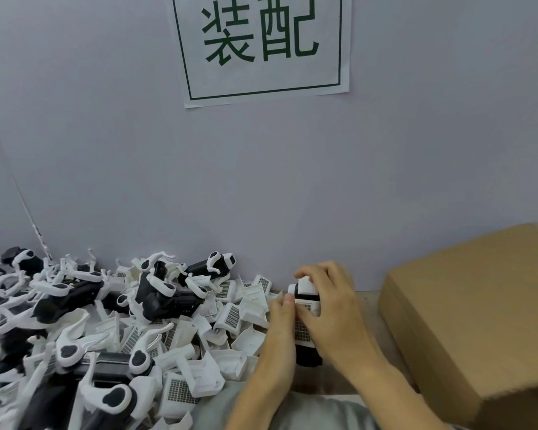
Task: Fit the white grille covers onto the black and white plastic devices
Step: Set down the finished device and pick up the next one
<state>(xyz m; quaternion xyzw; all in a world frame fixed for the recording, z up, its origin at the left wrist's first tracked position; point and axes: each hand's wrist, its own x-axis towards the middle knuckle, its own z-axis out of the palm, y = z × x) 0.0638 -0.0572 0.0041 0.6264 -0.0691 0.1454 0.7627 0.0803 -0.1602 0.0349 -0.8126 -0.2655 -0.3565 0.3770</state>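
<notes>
Both forearms reach in from the bottom edge to one device held between the hands, a grille cover being seated on it.

The left hand (280,311) steadies the black and white device (305,308) from the side, thumb pressing at the seam, while the right hand (330,302) curls over its top and grips it, probably to bear down on the white grille cover (302,330). Loose covers (232,318) and more devices (165,293) are heaped on the worktop (367,297) to the left, within easy reach. A cardboard box (472,311) sits to the right, likely for finished pieces. The wall sign (261,45) reads "装配" in green.
</notes>
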